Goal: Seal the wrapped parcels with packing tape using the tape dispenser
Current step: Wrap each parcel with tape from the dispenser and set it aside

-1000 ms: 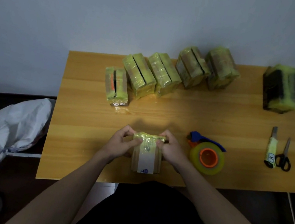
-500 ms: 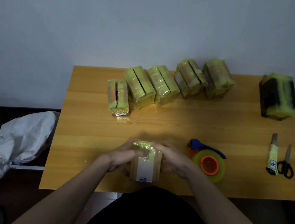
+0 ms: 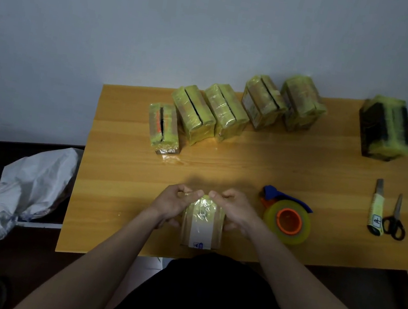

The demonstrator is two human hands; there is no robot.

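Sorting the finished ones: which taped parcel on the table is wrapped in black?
The black parcel banded with yellow tape, standing alone at the far right corner; the row of five yellow-taped brown parcels shows no black wrapping.

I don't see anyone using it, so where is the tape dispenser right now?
In the head view, the tape dispenser lies on the wooden table near its front edge, just right of the right hand, with the utility knife and scissors farther right.
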